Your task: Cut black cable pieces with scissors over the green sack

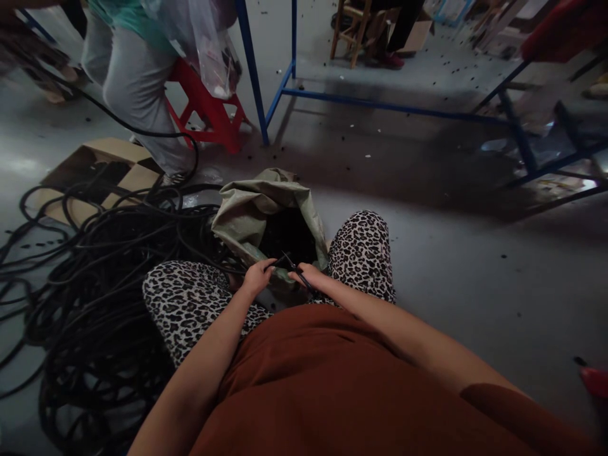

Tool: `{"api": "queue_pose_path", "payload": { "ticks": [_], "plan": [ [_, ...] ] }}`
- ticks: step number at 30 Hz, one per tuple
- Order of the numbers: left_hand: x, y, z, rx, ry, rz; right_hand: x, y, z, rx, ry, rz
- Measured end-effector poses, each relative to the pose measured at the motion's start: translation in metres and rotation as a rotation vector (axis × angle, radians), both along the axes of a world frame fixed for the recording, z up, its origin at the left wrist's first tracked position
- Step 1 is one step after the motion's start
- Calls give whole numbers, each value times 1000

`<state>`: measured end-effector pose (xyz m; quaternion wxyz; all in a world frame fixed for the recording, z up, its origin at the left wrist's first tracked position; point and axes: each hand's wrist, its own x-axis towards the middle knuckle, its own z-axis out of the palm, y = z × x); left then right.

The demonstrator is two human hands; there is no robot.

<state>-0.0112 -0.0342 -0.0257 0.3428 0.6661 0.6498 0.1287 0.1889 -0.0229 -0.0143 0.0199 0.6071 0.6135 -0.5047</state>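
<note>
My left hand [259, 276] is closed round a black strip [281, 261] near the front edge of an open, grey-green sack [247, 201]. My right hand [308, 276] grips dark scissors [300, 273], whose blades point up and left toward the strip's end. Whether the blades touch the strip is too small to tell. Both hands are between my knees, just over the near rim of the sack. Dark material [289, 231] lies inside it, its pieces hard to make out. A large heap of black rubber-like tubing [104, 285] spreads over the floor on the left.
An open cardboard box [118, 150] with dark contents stands behind the heap. Beyond it, a person in grey trousers [137, 82] is by a red stool [204, 114]. Blue metal frame bars [389, 106] cross the back. Small dark scraps dot the floor [456, 266].
</note>
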Motion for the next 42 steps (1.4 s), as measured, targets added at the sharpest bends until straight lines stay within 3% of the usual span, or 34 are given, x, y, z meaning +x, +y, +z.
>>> {"api": "queue_pose_path", "payload": {
  "ticks": [6, 17, 25, 33, 42],
  "plan": [
    [1, 0, 2, 15, -20, 16, 0, 2, 2, 92, -37, 13],
    [-5, 0, -3, -62, 89, -46, 1, 2, 5, -138, -21, -53],
    [-7, 1, -6, -74, 105, -56, -1, 0, 18, -141, -24, -54],
    [-8, 2, -4, -77, 113, -42, 2, 1, 17, -140, 23, -28],
    [-10, 3, -4, -31, 87, 22, 4, 1, 13, -115, 94, -149]
  ]
}}
